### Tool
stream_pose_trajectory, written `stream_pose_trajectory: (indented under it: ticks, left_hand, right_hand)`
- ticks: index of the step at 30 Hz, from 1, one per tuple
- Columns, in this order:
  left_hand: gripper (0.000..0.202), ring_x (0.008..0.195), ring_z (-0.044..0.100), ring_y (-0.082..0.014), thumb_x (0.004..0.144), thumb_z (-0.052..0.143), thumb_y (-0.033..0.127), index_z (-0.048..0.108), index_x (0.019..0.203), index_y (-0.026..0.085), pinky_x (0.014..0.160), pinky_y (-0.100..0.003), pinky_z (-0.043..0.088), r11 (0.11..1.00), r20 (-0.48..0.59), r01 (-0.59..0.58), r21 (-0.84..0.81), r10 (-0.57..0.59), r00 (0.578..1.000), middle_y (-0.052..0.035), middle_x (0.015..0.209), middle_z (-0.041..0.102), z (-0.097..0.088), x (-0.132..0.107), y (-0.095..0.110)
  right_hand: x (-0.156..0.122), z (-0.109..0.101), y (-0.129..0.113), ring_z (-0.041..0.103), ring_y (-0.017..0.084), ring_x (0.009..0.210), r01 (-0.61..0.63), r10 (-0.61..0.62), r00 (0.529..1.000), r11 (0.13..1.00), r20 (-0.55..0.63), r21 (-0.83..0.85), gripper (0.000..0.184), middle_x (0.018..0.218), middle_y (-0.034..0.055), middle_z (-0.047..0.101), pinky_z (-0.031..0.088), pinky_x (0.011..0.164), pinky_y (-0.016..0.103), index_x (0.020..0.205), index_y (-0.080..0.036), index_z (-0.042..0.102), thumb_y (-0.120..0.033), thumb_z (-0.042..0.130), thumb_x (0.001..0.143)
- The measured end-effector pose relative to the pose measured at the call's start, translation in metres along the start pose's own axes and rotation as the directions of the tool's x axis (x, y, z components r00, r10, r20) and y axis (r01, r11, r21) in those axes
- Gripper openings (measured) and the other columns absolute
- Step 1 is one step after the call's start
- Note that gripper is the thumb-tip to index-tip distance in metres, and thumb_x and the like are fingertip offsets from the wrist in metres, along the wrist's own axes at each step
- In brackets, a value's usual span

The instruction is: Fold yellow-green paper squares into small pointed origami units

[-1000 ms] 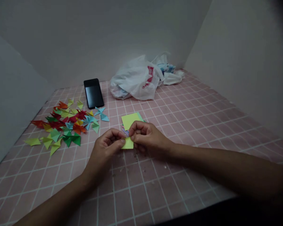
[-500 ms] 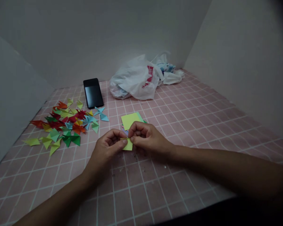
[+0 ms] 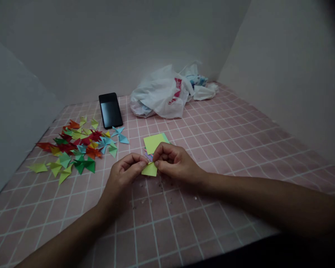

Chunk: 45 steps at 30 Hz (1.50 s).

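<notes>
Between both hands is a small piece of yellow origami paper [image 3: 150, 170], partly folded, held just above the pink tiled surface. My left hand [image 3: 127, 172] pinches its upper left edge between thumb and forefinger. At the upper right corner, my right hand [image 3: 176, 163] grips the same piece, its other fingers curled. The fingertips hide the paper's top edge. Right behind the hands lies a small stack of square papers [image 3: 154, 142], yellow on top, with green and purple sheets showing beneath.
Many folded paper shapes [image 3: 80, 145] in red, orange, yellow, green and blue lie heaped on the left. A black phone [image 3: 111, 111] rests behind them. White plastic bags [image 3: 162, 91] sit against the back wall. Tiny bits [image 3: 143, 201] are scattered near the front.
My left thumb has shifted up from the paper's face to its top edge, uncovering more of the yellow piece. My right hand has moved very slightly.
</notes>
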State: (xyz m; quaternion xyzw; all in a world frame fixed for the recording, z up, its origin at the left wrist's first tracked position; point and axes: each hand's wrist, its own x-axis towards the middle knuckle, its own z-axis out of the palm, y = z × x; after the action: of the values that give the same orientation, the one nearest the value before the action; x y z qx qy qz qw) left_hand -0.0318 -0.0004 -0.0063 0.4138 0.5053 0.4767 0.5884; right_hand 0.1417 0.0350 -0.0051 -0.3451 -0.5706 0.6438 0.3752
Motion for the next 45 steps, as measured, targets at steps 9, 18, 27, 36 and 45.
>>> stream_pose_trajectory:
  ticks: [9, 18, 27, 36, 45]
  left_hand:
    - [0.011, 0.070, 0.059, -0.0107, 0.077, 0.077, 0.026, 0.069, 0.081, 0.020, 0.065, -0.020, 0.046, 0.995, -0.026, -0.072, 0.069, 0.074, 0.997, 0.0018, 0.078, 0.065, 0.0009, 0.0018, -0.0021]
    - [0.011, 0.073, 0.063, -0.0130, 0.072, 0.079, 0.026, 0.072, 0.079, 0.021, 0.067, -0.022, 0.049, 0.987, -0.021, -0.085, 0.135, 0.089, 0.996, 0.0003, 0.080, 0.070, 0.0040, 0.0015, 0.0055]
    - [0.015, 0.069, 0.058, -0.0133, 0.075, 0.077, 0.032, 0.070, 0.078, 0.020, 0.063, -0.023, 0.045, 0.986, -0.038, -0.052, 0.160, 0.059, 0.998, 0.0003, 0.077, 0.067, 0.0037, 0.0015, 0.0022]
    - [0.020, 0.055, 0.047, -0.0100, 0.077, 0.074, 0.037, 0.068, 0.073, 0.019, 0.051, -0.022, 0.034, 0.979, 0.018, 0.032, 0.202, -0.036, 0.999, 0.0026, 0.065, 0.058, 0.0025, 0.0027, 0.0047]
    - [0.021, 0.054, 0.046, -0.0104, 0.076, 0.074, 0.038, 0.067, 0.071, 0.019, 0.050, -0.022, 0.033, 0.977, -0.010, 0.046, 0.206, -0.045, 0.999, 0.0021, 0.064, 0.058, 0.0035, 0.0017, 0.0056]
  right_hand:
    - [0.0032, -0.0016, 0.0008, 0.044, 0.007, 0.043, -0.051, 0.047, 0.998, 0.990, 0.029, 0.133, 0.011, 0.053, -0.0085, 0.051, 0.032, 0.043, 0.019, 0.082, -0.021, 0.054, -0.015, 0.060, 0.075]
    - [0.0076, -0.0050, 0.0072, 0.044, 0.007, 0.043, -0.075, 0.067, 0.996, 0.988, 0.067, 0.135, 0.006, 0.050, -0.0076, 0.051, 0.032, 0.043, 0.019, 0.081, -0.018, 0.058, -0.016, 0.060, 0.076]
    - [0.0052, -0.0024, 0.0010, 0.042, 0.007, 0.045, -0.101, 0.100, 0.995, 0.993, 0.016, 0.052, 0.006, 0.052, -0.0072, 0.049, 0.029, 0.043, 0.019, 0.078, -0.019, 0.058, -0.014, 0.059, 0.073]
    - [0.0068, -0.0035, 0.0024, 0.043, 0.007, 0.045, -0.091, 0.089, 0.996, 0.993, 0.023, 0.070, 0.007, 0.053, -0.0069, 0.049, 0.029, 0.043, 0.019, 0.079, -0.019, 0.058, -0.014, 0.059, 0.074]
    - [0.0087, -0.0070, 0.0047, 0.044, 0.008, 0.044, -0.071, 0.060, 0.994, 0.990, 0.094, 0.121, 0.003, 0.050, -0.0069, 0.051, 0.032, 0.044, 0.020, 0.081, -0.019, 0.058, -0.019, 0.058, 0.078]
